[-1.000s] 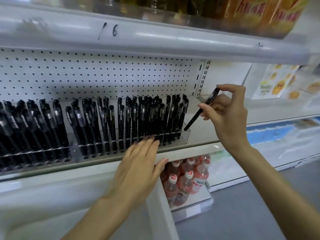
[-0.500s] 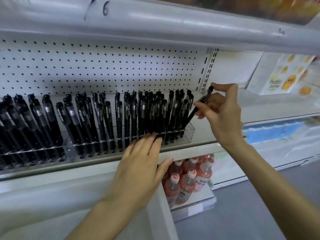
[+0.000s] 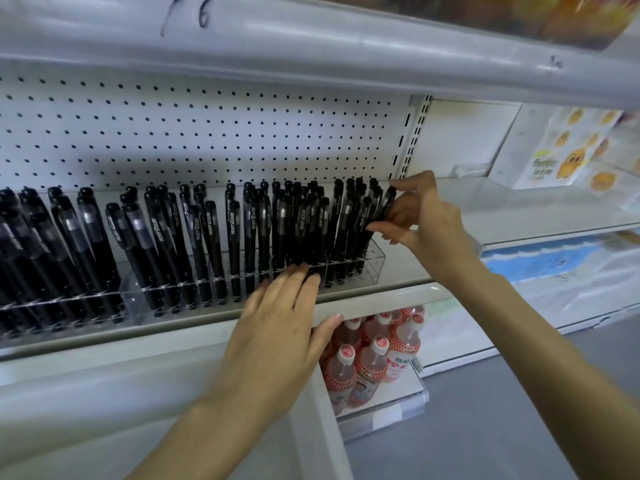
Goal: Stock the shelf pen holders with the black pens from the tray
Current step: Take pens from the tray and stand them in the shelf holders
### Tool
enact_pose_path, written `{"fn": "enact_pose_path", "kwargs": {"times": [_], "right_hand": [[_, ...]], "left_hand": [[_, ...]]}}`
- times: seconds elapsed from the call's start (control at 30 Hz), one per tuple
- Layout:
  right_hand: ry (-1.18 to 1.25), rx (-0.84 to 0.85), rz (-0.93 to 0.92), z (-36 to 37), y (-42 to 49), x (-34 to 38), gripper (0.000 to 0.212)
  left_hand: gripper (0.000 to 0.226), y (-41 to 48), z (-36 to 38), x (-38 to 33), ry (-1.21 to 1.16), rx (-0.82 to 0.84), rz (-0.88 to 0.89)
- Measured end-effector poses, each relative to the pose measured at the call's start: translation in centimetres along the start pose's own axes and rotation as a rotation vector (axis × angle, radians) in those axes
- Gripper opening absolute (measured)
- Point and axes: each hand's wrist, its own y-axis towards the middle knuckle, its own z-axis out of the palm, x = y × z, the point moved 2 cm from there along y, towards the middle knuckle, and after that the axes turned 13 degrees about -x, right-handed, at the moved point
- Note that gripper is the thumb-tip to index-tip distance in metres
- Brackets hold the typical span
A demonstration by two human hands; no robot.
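Observation:
A clear acrylic pen holder (image 3: 375, 263) stands on the white shelf (image 3: 398, 294), packed with several upright black pens (image 3: 277, 230). At its right end my right hand (image 3: 420, 216) pinches one black pen (image 3: 379, 209) by the upper part, and the pen leans into the holder's last slots. My left hand (image 3: 277, 334) rests flat on the shelf's front edge, its straight fingers touching the front of the holder. A second holder (image 3: 65, 303) full of black pens stands to the left. No tray is in view.
A white pegboard (image 3: 207, 133) backs the shelf. The shelf above (image 3: 311, 46) hangs low over the pens. Pink drink bottles (image 3: 374, 355) stand on a lower shelf under my left hand. Printed packages (image 3: 571, 147) sit to the right on the neighbouring shelf.
My right hand has carried the pen left and down, from the air beside the holder into its right end. My left hand has stayed at the holder's front.

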Motion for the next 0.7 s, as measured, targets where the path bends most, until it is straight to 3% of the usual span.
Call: {"fn": "enact_pose_path", "kwargs": {"times": [0.23,0.57,0.7], "right_hand": [[-0.094,0.127,-0.084,-0.6,1.2,0.6,0.051],[-0.309,0.123,-0.447,-1.1,1.5,1.5,0.053],[-0.382,0.125,-0.457,-0.5,1.8,1.0,0.051]], "left_hand": [[0.053,0.1,-0.1,0.0,-0.027,0.008,-0.007],[0.055,0.1,-0.2,0.0,-0.088,0.063,-0.014],[0.055,0.3,-0.4,-0.1,-0.09,0.091,-0.025]]}}
